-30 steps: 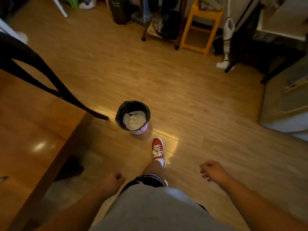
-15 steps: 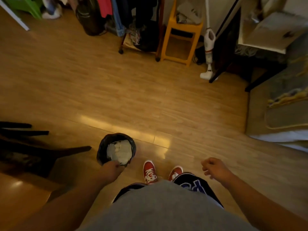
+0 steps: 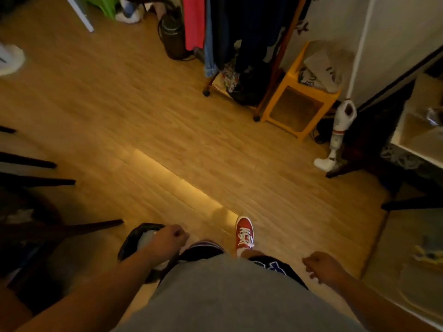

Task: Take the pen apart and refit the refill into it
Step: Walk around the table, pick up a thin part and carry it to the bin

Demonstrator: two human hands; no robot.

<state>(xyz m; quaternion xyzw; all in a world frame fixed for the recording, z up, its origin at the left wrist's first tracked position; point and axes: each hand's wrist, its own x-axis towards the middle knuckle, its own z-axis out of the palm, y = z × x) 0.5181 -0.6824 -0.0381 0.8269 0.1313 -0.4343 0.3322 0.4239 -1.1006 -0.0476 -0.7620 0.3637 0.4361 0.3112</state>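
Observation:
No pen or refill shows anywhere in the head view. My left hand [image 3: 169, 239] hangs at my side as a loose fist, in front of a small black bin, and nothing is visible in it. My right hand [image 3: 322, 267] hangs on the other side, fingers curled in, with nothing visible in it. I am standing on a wooden floor, with one red shoe [image 3: 244, 233] forward.
A black-lined bin [image 3: 134, 243] with paper in it stands by my left leg. Dark chair legs [image 3: 79, 227] reach in from the left. A clothes rack [image 3: 227, 44], yellow stool [image 3: 297, 104] and white stick vacuum [image 3: 335, 137] line the far wall. A rug [image 3: 407, 271] lies right.
The view has swung right and away from the wooden table, which has left the frame. The bin now sits behind my left hand. Both hands stay curled at my sides.

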